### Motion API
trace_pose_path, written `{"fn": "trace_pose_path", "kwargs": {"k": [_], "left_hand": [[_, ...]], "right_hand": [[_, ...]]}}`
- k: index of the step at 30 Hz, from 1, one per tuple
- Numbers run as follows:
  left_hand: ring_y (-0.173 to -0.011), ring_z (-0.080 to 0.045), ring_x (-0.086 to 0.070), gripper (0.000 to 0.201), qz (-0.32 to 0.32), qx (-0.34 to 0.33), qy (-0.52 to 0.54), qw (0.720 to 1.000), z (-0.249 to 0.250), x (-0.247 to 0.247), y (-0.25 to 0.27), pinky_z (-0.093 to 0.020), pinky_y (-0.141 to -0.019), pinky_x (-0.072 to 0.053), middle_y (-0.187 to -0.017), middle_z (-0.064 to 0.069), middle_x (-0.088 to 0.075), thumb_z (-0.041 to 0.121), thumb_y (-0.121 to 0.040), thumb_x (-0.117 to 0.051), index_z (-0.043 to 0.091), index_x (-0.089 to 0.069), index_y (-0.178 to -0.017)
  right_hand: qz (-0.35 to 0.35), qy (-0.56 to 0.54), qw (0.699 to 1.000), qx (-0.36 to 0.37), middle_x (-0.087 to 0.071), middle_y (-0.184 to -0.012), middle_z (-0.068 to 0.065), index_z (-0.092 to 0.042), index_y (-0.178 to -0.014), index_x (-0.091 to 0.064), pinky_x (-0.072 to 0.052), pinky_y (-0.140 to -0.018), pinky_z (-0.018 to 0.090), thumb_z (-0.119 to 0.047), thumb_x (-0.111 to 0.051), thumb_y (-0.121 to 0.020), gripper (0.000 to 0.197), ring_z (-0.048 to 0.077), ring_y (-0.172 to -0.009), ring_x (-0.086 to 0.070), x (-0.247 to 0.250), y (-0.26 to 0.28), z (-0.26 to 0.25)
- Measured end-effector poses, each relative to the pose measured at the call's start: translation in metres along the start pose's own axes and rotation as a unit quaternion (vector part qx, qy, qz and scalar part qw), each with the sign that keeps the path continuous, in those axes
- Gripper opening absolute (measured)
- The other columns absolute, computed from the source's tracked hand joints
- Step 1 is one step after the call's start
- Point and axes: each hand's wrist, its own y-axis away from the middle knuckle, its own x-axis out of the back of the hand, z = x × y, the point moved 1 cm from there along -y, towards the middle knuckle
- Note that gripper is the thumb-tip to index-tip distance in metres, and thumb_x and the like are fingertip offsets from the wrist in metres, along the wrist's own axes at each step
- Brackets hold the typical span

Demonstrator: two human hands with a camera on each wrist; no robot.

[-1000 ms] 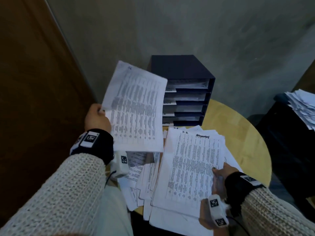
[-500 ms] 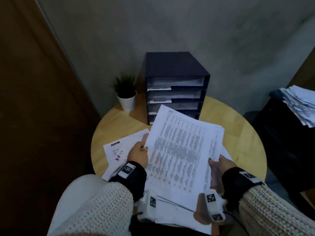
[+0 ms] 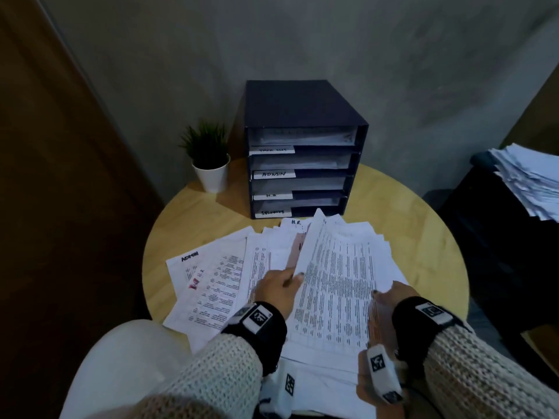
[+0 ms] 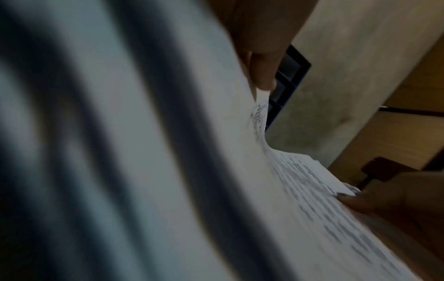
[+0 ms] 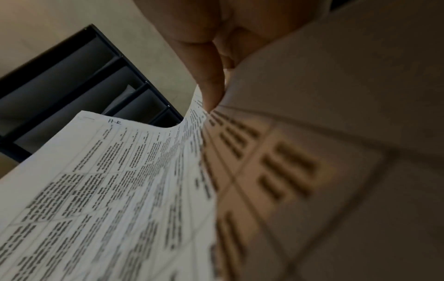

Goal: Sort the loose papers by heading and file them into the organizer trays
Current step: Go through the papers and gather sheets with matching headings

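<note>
A dark organizer [image 3: 302,116] with several labelled trays stands at the back of the round wooden table [image 3: 193,225]; it also shows in the right wrist view [image 5: 72,79]. Loose printed papers lie fanned out in front of it. On top is a sheet with a printed table [image 3: 338,282], its left edge curled up. My left hand [image 3: 281,282] pinches that left edge, a fingertip [image 4: 264,76] on the paper. My right hand [image 3: 388,297] grips the right edge, thumb [image 5: 211,85] on top. This sheet [image 5: 108,180] is headed "H-R". A sheet headed ADMIN [image 3: 208,285] lies at the left.
A small potted plant [image 3: 208,158] stands left of the organizer. Another pile of papers [image 3: 532,182] rests on dark furniture at the right. A brown door [image 3: 45,176] and a grey wall [image 3: 332,40] close in behind the table.
My left hand brought the sheet down from high on the left onto the stack in front of me. Right hand stayed at the stack's right edge. The plant and ADMIN sheet came into view.
</note>
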Motion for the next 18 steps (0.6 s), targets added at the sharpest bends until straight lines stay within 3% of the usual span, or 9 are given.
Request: {"fn": "trace_pose_path", "kwargs": {"k": [3, 6, 9, 12, 15, 18], "left_hand": [[-0.138, -0.027, -0.029, 0.046, 0.008, 0.087, -0.083, 0.993, -0.014, 0.006, -0.012, -0.037, -0.117, -0.02, -0.15, -0.004, -0.032, 0.051, -0.097, -0.031, 0.031, -0.051, -0.133], [-0.139, -0.025, -0.03, 0.046, -0.009, 0.088, -0.069, 0.994, -0.023, 0.008, -0.018, -0.037, -0.116, -0.023, -0.149, -0.005, -0.037, 0.048, -0.098, -0.025, 0.031, -0.046, -0.135], [-0.125, -0.024, -0.049, 0.034, 0.028, 0.094, 0.047, 0.994, -0.022, 0.016, -0.021, -0.03, -0.107, -0.037, -0.136, -0.005, -0.053, 0.033, -0.096, -0.045, 0.02, -0.058, -0.125], [-0.126, -0.024, -0.048, 0.047, 0.043, 0.126, 0.134, 0.982, -0.029, 0.025, -0.024, -0.029, -0.108, -0.036, -0.138, -0.008, -0.05, 0.02, -0.093, -0.054, 0.012, -0.043, -0.139], [-0.128, -0.021, -0.043, 0.05, 0.043, 0.112, 0.006, 0.993, -0.031, 0.023, -0.024, -0.026, -0.108, -0.034, -0.139, -0.004, -0.045, 0.024, -0.091, -0.056, 0.021, -0.045, -0.14], [-0.129, -0.018, -0.032, 0.055, 0.035, 0.087, -0.108, 0.99, -0.027, 0.015, -0.016, -0.029, -0.11, -0.03, -0.142, 0.006, -0.035, 0.029, -0.091, -0.052, 0.03, -0.035, -0.144]], "right_hand": [[0.008, 0.016, 1.0, 0.004, -0.02, -0.157, 0.012, -0.001, -0.15, -0.014, -0.029, -0.112, 0.029, -0.038, -0.04, -0.1, 0.067, 0.025, -0.143, -0.028, 0.0, 0.0, -0.002], [0.008, -0.02, 1.0, 0.004, -0.019, -0.157, 0.012, 0.0, -0.15, -0.014, -0.027, -0.112, 0.026, -0.037, -0.034, -0.102, 0.064, 0.024, -0.143, -0.027, 0.005, 0.006, -0.008], [-0.029, -0.044, 0.999, 0.0, -0.031, -0.151, 0.018, 0.002, -0.146, -0.025, -0.033, -0.108, 0.029, -0.021, -0.049, -0.098, 0.059, 0.028, -0.138, -0.035, 0.003, 0.002, -0.005], [-0.037, -0.06, 0.997, -0.009, -0.037, -0.147, 0.02, 0.002, -0.145, -0.029, -0.036, -0.105, 0.03, -0.012, -0.059, -0.092, 0.063, 0.03, -0.135, -0.04, 0.001, -0.001, -0.002], [-0.041, -0.083, 0.996, -0.02, -0.037, -0.147, 0.019, 0.001, -0.145, -0.029, -0.038, -0.103, 0.028, -0.011, -0.058, -0.092, 0.062, 0.03, -0.135, -0.04, 0.003, 0.002, -0.002], [-0.046, -0.101, 0.993, -0.035, -0.036, -0.149, 0.018, 0.0, -0.146, -0.027, -0.038, -0.089, 0.021, -0.008, -0.053, -0.095, 0.058, 0.028, -0.135, -0.04, 0.005, 0.011, -0.006]]}}
